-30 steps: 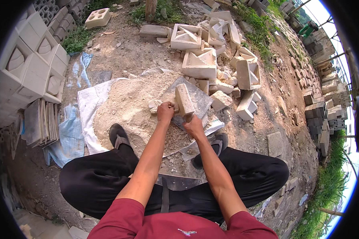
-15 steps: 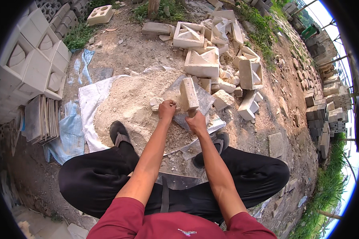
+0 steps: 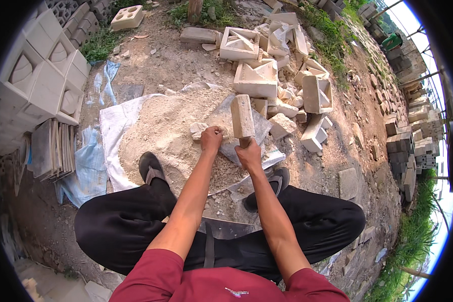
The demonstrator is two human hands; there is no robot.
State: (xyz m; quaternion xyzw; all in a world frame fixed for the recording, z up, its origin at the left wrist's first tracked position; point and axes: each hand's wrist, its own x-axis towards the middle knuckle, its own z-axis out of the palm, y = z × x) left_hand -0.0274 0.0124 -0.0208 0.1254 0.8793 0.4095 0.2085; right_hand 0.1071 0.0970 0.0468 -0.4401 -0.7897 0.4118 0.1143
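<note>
My right hand is closed round the short handle of a mallet with a long, pale, block-shaped head. The head stands raised over a grey slab. My left hand is closed, its fingertips bent inward beside the slab; what they grip, if anything, is hidden. Touching or just behind its knuckles is a pale broken chunk. Around the left hand spreads a heap of crushed, sandy material on a white sheet.
Broken pale hollow blocks pile up beyond the slab to the right. Tall stacked blocks stand at left, near leaning thin boards and blue sheeting. My sandalled feet flank the heap. More blocks line the far right.
The mallet head has risen slightly and shifted a little right in my right hand. My left hand stays almost where it was beside the chunk.
</note>
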